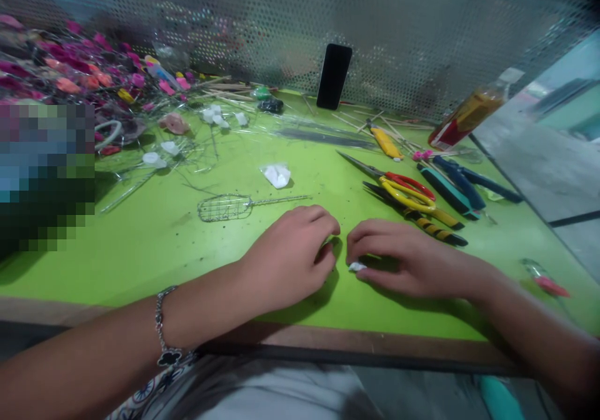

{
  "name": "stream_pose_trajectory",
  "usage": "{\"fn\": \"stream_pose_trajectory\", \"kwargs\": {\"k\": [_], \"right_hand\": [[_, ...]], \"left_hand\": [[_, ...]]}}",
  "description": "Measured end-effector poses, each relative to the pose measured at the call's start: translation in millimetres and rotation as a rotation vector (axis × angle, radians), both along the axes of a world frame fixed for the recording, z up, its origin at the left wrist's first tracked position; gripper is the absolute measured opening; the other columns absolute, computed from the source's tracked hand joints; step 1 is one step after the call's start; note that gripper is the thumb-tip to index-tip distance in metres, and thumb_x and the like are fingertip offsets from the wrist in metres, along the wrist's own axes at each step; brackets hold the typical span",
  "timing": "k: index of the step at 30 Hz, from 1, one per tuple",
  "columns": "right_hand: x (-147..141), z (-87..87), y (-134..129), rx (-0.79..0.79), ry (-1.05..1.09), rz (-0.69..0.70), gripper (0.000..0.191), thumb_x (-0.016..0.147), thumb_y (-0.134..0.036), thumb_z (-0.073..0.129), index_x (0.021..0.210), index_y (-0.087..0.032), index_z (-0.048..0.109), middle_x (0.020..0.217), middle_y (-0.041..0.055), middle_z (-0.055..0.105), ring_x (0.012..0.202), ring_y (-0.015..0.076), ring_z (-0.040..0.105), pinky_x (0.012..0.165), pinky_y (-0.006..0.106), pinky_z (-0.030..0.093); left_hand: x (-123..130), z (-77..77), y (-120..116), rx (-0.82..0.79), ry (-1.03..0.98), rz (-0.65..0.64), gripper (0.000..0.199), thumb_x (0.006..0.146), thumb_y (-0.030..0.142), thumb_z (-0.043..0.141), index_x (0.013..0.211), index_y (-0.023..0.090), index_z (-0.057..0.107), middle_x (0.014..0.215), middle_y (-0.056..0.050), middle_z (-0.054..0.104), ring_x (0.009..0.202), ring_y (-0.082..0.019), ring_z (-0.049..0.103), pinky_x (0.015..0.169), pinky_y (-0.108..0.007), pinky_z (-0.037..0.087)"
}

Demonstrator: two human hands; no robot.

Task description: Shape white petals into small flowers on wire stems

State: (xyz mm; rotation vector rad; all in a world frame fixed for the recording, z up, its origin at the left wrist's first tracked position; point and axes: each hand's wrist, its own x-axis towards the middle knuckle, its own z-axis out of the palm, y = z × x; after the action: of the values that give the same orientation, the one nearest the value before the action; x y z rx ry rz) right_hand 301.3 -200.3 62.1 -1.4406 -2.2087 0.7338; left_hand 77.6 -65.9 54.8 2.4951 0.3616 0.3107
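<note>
Near the table's front edge, my right hand [407, 254] pinches a small white crumpled piece [356, 267] between thumb and fingertips. My left hand [293, 251] rests just left of it, fingers loosely curled and a gap showing by the thumb. Nothing is visible in it. Behind my left hand lies a wire piece [225, 208] shaped like a small racket, with a gridded oval head and a twisted stem. A larger white wad [276, 175] sits farther back on the green tabletop [140, 251].
Yellow-handled pliers [407, 195], other hand tools and a yellow cutter [385, 143] lie on the right. Behind them leans a bottle [469, 117]. A phone [334, 76] stands against the perforated metal panel [262, 26]. Pink and purple pieces [79, 57] are heaped at back left.
</note>
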Motion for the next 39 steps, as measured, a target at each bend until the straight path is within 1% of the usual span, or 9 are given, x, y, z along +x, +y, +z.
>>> {"fn": "stream_pose_trajectory", "kwargs": {"k": [4, 8, 14, 17, 21, 25, 29, 34, 39], "right_hand": [[3.9, -1.5, 3.2, 0.027, 0.077, -0.08, 0.01, 0.101, -0.025, 0.076, 0.111, -0.022, 0.075, 0.106, 0.0058, 0.082, 0.093, 0.0184, 0.076, 0.085, 0.03, 0.06], [-0.6, -0.3, 2.8, 0.22, 0.133, -0.13, 0.016, 0.098, -0.028, 0.083, 0.112, -0.023, 0.076, 0.097, 0.0043, 0.083, 0.083, 0.0173, 0.077, 0.078, 0.028, 0.061], [-12.5, 9.1, -4.2, 0.485, 0.11, -0.14, 0.025, 0.1, -0.015, 0.077, 0.12, -0.029, 0.081, 0.101, 0.0059, 0.084, 0.086, 0.0195, 0.081, 0.077, 0.03, 0.066], [-15.3, 11.8, -7.4, 0.518, 0.113, -0.165, 0.031, 0.1, -0.012, 0.074, 0.124, -0.031, 0.08, 0.1, 0.0065, 0.084, 0.084, 0.0204, 0.081, 0.073, 0.031, 0.066], [-17.2, 12.5, -7.5, 0.541, 0.12, -0.239, 0.023, 0.099, -0.014, 0.078, 0.116, -0.03, 0.08, 0.092, 0.0036, 0.085, 0.081, 0.0211, 0.082, 0.073, 0.032, 0.067], [-16.9, 14.2, -5.1, 0.571, 0.137, -0.197, 0.023, 0.097, -0.016, 0.082, 0.117, -0.028, 0.081, 0.104, 0.0075, 0.086, 0.092, 0.0231, 0.084, 0.082, 0.034, 0.07], [-17.3, 11.7, -3.2, 0.564, 0.163, -0.228, 0.025, 0.098, -0.014, 0.08, 0.117, -0.029, 0.082, 0.103, 0.0061, 0.087, 0.091, 0.0226, 0.084, 0.08, 0.034, 0.07], [-17.5, 6.4, -2.1, 0.578, 0.101, -0.307, 0.03, 0.097, -0.019, 0.083, 0.125, -0.029, 0.079, 0.101, 0.0049, 0.086, 0.086, 0.0218, 0.083, 0.079, 0.033, 0.069], [-14.8, 6.3, -0.7, 0.626, 0.047, -0.191, 0.03, 0.101, -0.016, 0.077, 0.129, -0.026, 0.078, 0.103, 0.0079, 0.083, 0.093, 0.0215, 0.08, 0.083, 0.032, 0.067]], "left_hand": [[-1.2, 1.7, -1.1, -0.059, -0.096, 0.038, 0.02, 0.1, 0.016, 0.055, 0.113, 0.018, 0.07, 0.117, -0.012, 0.073, 0.115, -0.03, 0.067, 0.101, -0.047, 0.055], [-1.6, 7.4, -5.1, -0.216, -0.245, 0.058, 0.021, 0.097, 0.02, 0.064, 0.117, 0.017, 0.072, 0.116, -0.01, 0.077, 0.109, -0.026, 0.072, 0.097, -0.042, 0.058], [5.5, 10.5, -9.9, -0.904, -0.224, 0.106, 0.012, 0.091, 0.029, 0.081, 0.093, 0.018, 0.08, 0.086, -0.004, 0.082, 0.077, -0.018, 0.073, 0.071, -0.029, 0.057], [10.0, 8.8, -9.1, -1.088, -0.176, 0.173, 0.019, 0.08, 0.033, 0.092, 0.085, 0.017, 0.084, 0.082, -0.005, 0.083, 0.069, -0.016, 0.07, 0.064, -0.028, 0.053], [13.7, 8.1, -9.5, -1.251, -0.195, 0.217, 0.025, 0.066, 0.023, 0.102, 0.082, 0.017, 0.084, 0.08, -0.003, 0.083, 0.07, -0.013, 0.07, 0.066, -0.024, 0.053], [14.8, 9.1, -10.0, -1.338, -0.275, 0.233, 0.03, 0.061, 0.013, 0.103, 0.082, 0.017, 0.082, 0.075, 0.0, 0.081, 0.07, -0.011, 0.072, 0.071, -0.021, 0.056], [14.2, 9.7, -9.1, -1.328, -0.324, 0.276, 0.031, 0.06, 0.009, 0.102, 0.081, 0.016, 0.081, 0.073, 0.001, 0.081, 0.068, -0.011, 0.073, 0.069, -0.02, 0.058], [13.7, 8.5, -8.7, -1.346, -0.274, 0.22, 0.038, 0.07, 0.009, 0.096, 0.103, 0.016, 0.079, 0.088, -0.003, 0.087, 0.079, -0.015, 0.08, 0.075, -0.024, 0.062], [15.8, 6.9, -13.7, -1.33, -0.284, 0.161, 0.031, 0.073, 0.007, 0.094, 0.098, 0.014, 0.076, 0.09, -0.004, 0.087, 0.085, -0.017, 0.082, 0.083, -0.026, 0.064]]}}
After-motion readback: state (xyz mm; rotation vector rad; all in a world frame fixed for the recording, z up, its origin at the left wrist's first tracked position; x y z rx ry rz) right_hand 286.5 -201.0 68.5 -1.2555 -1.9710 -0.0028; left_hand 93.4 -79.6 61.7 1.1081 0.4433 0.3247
